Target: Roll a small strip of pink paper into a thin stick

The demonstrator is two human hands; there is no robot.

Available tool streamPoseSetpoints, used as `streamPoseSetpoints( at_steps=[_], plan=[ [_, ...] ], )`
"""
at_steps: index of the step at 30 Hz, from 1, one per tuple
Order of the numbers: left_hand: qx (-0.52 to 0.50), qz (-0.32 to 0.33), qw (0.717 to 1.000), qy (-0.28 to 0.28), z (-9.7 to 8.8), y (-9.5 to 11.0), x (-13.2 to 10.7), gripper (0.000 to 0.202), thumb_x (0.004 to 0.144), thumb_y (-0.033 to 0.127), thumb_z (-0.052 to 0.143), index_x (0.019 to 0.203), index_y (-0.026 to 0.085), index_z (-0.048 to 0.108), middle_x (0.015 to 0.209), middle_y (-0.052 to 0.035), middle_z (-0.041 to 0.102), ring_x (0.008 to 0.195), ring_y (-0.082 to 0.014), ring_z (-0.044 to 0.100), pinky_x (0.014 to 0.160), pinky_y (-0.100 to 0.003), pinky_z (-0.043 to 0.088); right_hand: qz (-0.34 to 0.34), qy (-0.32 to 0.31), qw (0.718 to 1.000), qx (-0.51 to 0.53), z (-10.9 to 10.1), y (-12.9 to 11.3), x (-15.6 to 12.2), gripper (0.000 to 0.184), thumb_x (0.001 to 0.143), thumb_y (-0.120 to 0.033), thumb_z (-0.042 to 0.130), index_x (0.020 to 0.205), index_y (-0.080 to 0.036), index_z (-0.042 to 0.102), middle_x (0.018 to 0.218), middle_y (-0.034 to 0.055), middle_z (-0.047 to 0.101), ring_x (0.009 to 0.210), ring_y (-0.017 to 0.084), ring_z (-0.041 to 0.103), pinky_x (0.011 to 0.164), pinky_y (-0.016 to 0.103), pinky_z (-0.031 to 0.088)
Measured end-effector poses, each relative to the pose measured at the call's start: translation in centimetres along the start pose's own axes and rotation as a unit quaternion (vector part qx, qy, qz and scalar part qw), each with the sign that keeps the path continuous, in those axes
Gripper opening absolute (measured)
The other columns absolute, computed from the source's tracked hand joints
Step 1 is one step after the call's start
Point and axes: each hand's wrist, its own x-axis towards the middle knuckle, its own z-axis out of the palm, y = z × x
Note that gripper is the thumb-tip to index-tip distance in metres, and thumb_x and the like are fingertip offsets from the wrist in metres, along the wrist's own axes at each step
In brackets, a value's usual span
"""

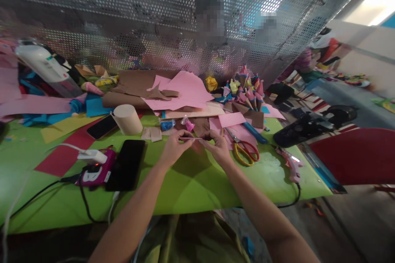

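Note:
My left hand [174, 146] and my right hand [217, 144] meet over the green table [191, 185]. Both pinch a thin pink paper strip [193, 138] stretched flat between them, fingers closed on its ends. Yellow-handled scissors [245, 150] lie just right of my right hand. A black phone [126, 164] lies left of my left hand, beside a pink power strip [97, 171].
Pink paper sheets [182, 90], brown card and a cardboard roll [127, 119] lie behind my hands. Small paper cones [245, 90] stand at the back right. A pink glue gun [290, 163] rests near the right edge. A perforated metal screen [154, 16] rises behind; a red chair [354, 156] at right.

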Motion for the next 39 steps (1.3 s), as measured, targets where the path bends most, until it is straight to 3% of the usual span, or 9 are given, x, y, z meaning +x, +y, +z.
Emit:
streamPoseSetpoints(
  at_steps=[30,39],
  plan=[
    [0.023,0.011,1.0,0.005,-0.05,0.41,-0.12,0.009,0.076,0.028,0.064,0.076,0.019,0.065,0.078,-0.0021,0.07,0.076,-0.017,0.064,0.073,-0.029,0.052,-0.007,-0.01,1.0,-0.002,0.21,0.01,0.03,0.014,0.077,-0.035,0.072,0.076,-0.022,0.067,0.077,0.002,0.066,0.075,0.019,0.059,0.069,0.032,0.047],
    [0.01,0.017,1.0,-0.009,0.06,-0.04,-0.03,0.01,0.076,0.029,0.064,0.079,0.019,0.066,0.08,-0.002,0.07,0.077,-0.0172,0.064,0.073,-0.029,0.052,-0.017,0.003,1.0,-0.01,0.28,0.03,-0.05,0.008,0.077,-0.029,0.069,0.075,-0.022,0.066,0.075,0.0013,0.065,0.072,0.018,0.058,0.068,0.032,0.046]
  ],
)
